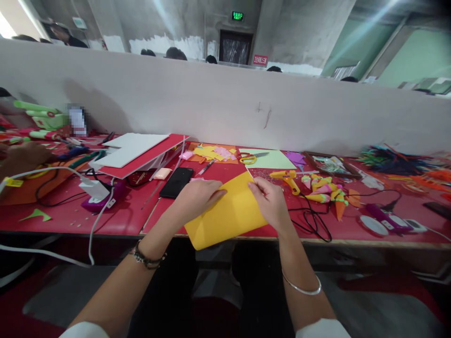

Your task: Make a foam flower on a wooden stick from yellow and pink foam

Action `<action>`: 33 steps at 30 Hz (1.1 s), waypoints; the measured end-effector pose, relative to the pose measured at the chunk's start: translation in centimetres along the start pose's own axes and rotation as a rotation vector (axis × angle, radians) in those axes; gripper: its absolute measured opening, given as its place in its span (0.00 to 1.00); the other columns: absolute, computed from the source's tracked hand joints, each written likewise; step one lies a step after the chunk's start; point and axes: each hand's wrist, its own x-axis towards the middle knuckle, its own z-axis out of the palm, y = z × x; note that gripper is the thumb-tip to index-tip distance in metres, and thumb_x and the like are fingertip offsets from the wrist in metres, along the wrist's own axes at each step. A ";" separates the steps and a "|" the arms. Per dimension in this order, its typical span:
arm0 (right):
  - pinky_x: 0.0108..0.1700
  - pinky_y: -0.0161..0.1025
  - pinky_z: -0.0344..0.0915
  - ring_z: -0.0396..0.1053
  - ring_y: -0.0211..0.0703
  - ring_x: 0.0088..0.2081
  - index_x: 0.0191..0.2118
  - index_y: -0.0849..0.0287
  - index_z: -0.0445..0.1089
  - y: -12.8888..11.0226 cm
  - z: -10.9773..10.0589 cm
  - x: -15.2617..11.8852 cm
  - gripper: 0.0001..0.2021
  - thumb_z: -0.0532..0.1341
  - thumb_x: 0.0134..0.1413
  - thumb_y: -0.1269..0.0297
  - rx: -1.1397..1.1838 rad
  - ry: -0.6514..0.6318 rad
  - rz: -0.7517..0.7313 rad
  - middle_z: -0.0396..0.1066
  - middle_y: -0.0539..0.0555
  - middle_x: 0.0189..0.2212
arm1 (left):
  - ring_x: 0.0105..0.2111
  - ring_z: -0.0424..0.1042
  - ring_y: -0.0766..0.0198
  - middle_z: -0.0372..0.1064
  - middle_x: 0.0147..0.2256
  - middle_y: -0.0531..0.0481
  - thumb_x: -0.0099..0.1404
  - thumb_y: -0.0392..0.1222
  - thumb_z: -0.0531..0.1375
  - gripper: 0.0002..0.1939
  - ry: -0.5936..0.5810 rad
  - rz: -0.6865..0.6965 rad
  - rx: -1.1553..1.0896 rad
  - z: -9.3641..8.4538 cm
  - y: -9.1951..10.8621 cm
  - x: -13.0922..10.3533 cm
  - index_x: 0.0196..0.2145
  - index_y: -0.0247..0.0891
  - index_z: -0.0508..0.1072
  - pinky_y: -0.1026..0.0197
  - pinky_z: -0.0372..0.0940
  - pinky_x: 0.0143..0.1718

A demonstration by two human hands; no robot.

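Observation:
A yellow sheet [229,213], of paper or thin foam, is held between my two hands over the front edge of the red table. My left hand [199,197] grips its upper left edge, fingers closed. At the upper right corner, my right hand [269,199] pinches the sheet between thumb and fingers. The sheet tilts, its lower left corner hanging past the table edge. Just beyond my left hand lies a black phone [176,182]. Yellow-handled scissors [251,158] rest on a pale green sheet [278,160] behind the yellow one. A yellow glue gun [287,178] lies right of my right hand.
Small coloured cones [326,188] sit beside the glue gun's black cord [313,223]. White and red boards [137,148] are stacked at left. Purple power strips [105,197] with cables lie on both sides. Another person's hand [26,155] is at far left. A white partition [218,103] stands behind.

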 end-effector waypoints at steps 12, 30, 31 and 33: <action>0.25 0.31 0.47 0.50 0.31 0.22 0.23 0.59 0.55 0.0 0.1 -0.6 0.12 0.50 0.55 0.61 0.104 0.087 0.026 0.49 0.45 0.19 | 0.30 0.69 0.63 0.70 0.31 0.48 0.67 0.45 0.39 0.17 0.206 -0.226 0.063 1.2 1.2 -1.0 0.35 0.37 0.64 0.64 0.55 0.27; 0.29 0.33 0.57 0.63 0.38 0.27 0.34 0.60 0.66 11.5 0.1 -2.4 0.12 0.49 0.52 0.60 -0.262 -0.196 0.324 0.66 0.50 0.23 | 0.30 0.72 0.57 0.71 0.30 0.44 0.66 0.42 0.41 0.16 -0.267 -0.180 0.071 9.2 0.3 2.9 0.37 0.36 0.66 0.61 0.60 0.26; 0.33 0.36 0.59 0.65 0.41 0.31 0.40 0.60 0.65 12.1 0.3 -2.6 0.13 0.49 0.52 0.62 -0.354 -0.191 0.324 0.68 0.52 0.28 | 0.30 0.72 0.56 0.71 0.30 0.43 0.65 0.41 0.43 0.15 -0.280 -0.182 0.074 10.1 0.2 3.3 0.37 0.35 0.66 0.61 0.60 0.26; 0.43 0.42 0.60 0.64 0.46 0.43 0.49 0.61 0.61 12.1 0.6 -2.8 0.18 0.49 0.52 0.63 -0.526 -0.143 0.229 0.67 0.59 0.40 | 0.29 0.72 0.54 0.71 0.28 0.41 0.64 0.38 0.45 0.13 -0.293 -0.187 0.084 11.4 -0.1 4.1 0.38 0.34 0.67 0.59 0.61 0.26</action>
